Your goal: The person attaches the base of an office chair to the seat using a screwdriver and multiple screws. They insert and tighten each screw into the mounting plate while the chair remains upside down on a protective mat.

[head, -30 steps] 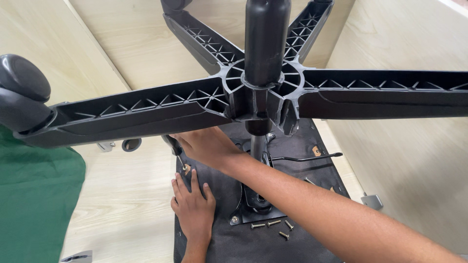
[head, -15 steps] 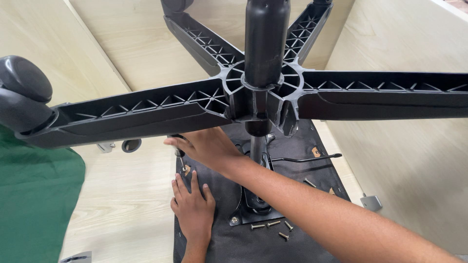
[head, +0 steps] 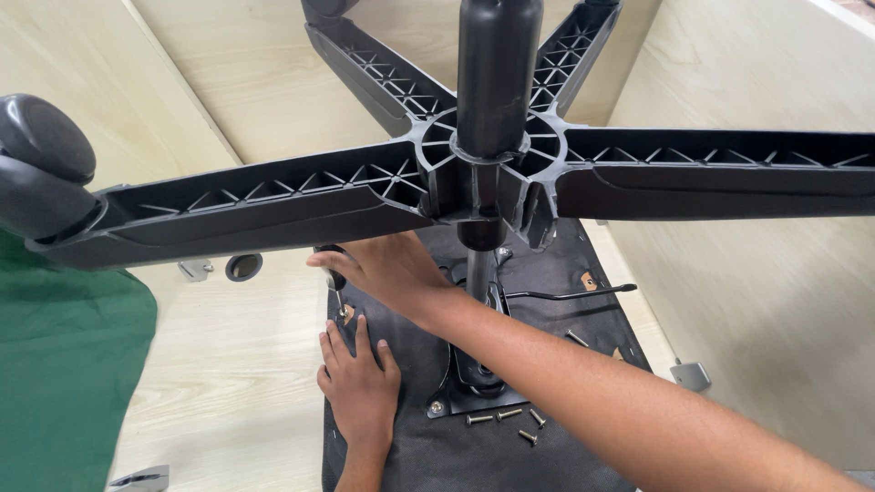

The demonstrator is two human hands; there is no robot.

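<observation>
An upturned office chair lies under me, its black five-armed base [head: 273,196] and gas cylinder [head: 497,73] rising toward the camera. My right hand [head: 392,269] reaches under the base and grips a screwdriver [head: 335,292] with a black handle. Its shaft points down at the left corner of the black seat underside [head: 556,456]. My left hand [head: 360,387] lies flat on the seat fabric just below the screwdriver tip, fingers apart. The screw under the tip is hidden.
Several loose screws [head: 497,417] lie on the seat near the metal mechanism plate [head: 474,387], and a thin lever [head: 570,294] juts right. A caster [head: 36,164] sits at the left arm's end. Green cloth [head: 64,383], a small black ring [head: 243,266] and a metal bracket [head: 691,374] lie on the pale wooden floor.
My right hand's fingers have shifted slightly around the screwdriver handle. The left hand and the chair have stayed in place.
</observation>
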